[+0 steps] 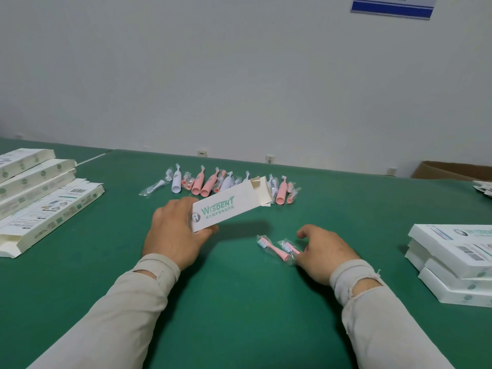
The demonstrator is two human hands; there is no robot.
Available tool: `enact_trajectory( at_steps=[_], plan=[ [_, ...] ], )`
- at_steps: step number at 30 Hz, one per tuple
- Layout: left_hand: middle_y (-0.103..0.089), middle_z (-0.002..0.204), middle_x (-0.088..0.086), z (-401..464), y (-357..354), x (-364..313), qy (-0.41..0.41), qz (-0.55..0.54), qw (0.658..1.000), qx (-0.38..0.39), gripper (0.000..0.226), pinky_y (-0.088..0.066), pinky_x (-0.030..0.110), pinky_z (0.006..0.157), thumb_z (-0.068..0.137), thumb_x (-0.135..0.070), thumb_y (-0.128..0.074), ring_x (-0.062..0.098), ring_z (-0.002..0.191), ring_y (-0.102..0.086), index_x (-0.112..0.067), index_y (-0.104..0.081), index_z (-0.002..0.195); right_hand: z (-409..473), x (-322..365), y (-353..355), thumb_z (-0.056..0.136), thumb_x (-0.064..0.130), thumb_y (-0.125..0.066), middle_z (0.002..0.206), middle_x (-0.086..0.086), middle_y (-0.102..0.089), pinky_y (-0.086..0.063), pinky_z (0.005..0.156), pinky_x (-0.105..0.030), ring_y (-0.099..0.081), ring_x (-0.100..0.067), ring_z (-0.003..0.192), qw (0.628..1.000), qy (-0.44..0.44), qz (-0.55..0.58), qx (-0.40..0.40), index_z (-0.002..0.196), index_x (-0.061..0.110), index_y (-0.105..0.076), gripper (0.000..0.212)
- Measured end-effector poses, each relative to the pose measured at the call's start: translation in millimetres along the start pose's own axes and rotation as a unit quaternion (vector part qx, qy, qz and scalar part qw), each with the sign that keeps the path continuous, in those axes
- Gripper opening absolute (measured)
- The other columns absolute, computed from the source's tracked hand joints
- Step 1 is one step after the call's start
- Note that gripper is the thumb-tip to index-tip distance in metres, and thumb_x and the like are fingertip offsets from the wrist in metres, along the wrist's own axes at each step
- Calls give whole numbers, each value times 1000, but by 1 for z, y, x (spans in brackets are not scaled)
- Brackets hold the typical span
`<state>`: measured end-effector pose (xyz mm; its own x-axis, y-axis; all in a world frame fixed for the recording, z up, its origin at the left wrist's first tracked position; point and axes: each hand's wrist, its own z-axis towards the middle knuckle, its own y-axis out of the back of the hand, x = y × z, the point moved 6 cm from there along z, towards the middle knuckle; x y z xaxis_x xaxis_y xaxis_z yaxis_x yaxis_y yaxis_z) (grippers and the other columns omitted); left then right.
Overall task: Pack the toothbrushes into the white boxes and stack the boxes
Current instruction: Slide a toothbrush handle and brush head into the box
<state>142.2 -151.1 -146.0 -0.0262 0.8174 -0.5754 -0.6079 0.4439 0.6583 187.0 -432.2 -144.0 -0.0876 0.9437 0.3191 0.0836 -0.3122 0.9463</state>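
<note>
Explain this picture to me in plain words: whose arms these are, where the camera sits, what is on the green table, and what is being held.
One picture, from a camera worn on a person's head, looking down at their own arms. The left hand holds a white box in its grip, flaps open at the far end. The right hand pinches wrapped pink brush heads lying on the green table. Behind is a row of pink and white toothbrush handles. Unfilled boxes lie at the left; a stack of closed boxes stands at the right.
</note>
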Motion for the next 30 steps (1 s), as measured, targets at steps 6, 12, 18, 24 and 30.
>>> enact_trajectory(
  at_steps=[6,12,18,24,30],
  plan=[
    [-54,110,-10,1,-5,-4,-30,10,999,35,44,-38,35,87,76,-47,-78,21,109,-43,-37,-55,112,-7,-10,32,90,17,-56,77,1,-65,-44,59,-26,-61,-12,65,920,31,348,-177,125,30,-55,37],
    [-48,117,-16,-3,-11,-11,-58,7,996,66,53,-41,36,91,75,-50,-78,15,110,-38,-40,-53,120,-34,21,45,91,5,-59,76,1,-70,-49,51,-18,-67,-11,60,768,180,549,-276,94,50,-55,45],
    [-46,111,-19,-3,-10,-13,-82,-4,995,56,54,-38,33,92,73,-50,-79,17,114,-42,-38,-55,120,-29,27,30,96,15,-60,88,13,-73,-59,71,-35,-74,-11,77,792,166,521,-270,87,56,-48,44],
    [-46,114,-21,-6,-12,-16,-96,-22,993,63,55,-36,32,92,72,-47,-80,14,113,-39,-39,-55,120,-16,23,21,97,13,-60,86,2,-76,-57,73,-35,-75,-15,75,788,142,561,-211,101,29,-51,18],
    [-45,114,-21,-7,-13,-17,-104,-17,992,76,55,-36,32,96,73,-43,-81,15,114,-39,-38,-55,121,-17,31,10,92,6,-67,88,-1,-75,-56,59,-21,-70,-10,68,791,148,567,-176,100,21,-65,16]
  ],
)
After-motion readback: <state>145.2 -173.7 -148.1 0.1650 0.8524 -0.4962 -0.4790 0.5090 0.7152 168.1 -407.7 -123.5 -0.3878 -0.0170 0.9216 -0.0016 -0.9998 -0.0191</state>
